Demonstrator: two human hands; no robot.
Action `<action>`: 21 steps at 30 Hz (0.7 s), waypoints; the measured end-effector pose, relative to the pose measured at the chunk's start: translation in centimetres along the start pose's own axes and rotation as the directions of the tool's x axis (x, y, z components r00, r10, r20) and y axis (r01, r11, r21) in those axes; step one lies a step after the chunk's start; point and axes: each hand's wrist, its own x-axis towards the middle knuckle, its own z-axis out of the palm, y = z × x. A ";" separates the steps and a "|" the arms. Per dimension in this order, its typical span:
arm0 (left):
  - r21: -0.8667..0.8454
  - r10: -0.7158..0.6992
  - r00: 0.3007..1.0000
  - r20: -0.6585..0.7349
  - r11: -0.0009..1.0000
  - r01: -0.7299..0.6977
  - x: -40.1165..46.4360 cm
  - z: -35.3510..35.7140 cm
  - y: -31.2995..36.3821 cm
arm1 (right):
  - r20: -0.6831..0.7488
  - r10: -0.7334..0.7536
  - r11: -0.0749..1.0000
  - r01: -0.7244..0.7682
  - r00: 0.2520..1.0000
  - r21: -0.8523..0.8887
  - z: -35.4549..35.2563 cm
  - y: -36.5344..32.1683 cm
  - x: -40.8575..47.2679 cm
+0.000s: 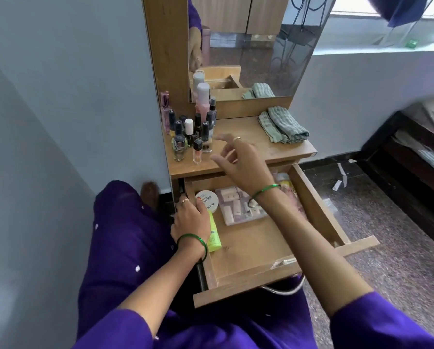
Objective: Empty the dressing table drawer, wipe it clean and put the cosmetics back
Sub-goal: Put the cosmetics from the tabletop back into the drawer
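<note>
Here the left hand (pixel 191 217) grips the white jar (pixel 207 200) in the drawer (pixel 248 244) (at seven o'clock), while the right hand (pixel 241 163) hovers with loose fingers, holding nothing.

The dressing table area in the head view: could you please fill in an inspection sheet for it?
Surface: wooden tabletop with a mirror behind it.
Job's things: drawer pulled out, still holding a round white tub, a yellow-green tube and a clear pouch; bottles stand grouped at the tabletop's left; folded striped cloth at its right.
Clutter: paper scraps on the floor.
Grippers: left hand rests at the drawer's left edge beside the tub, grip unclear; right hand open above the tabletop.
Cables: nothing seen on the table.
Surroundings: pale wall left, bed frame right.
</note>
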 end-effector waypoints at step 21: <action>-0.055 0.018 1.000 -0.005 0.998 -0.018 0.5 0.6 -0.9 | 0.001 0.083 0.995 -0.083 0.997 -0.062 2.7 -0.4 1.0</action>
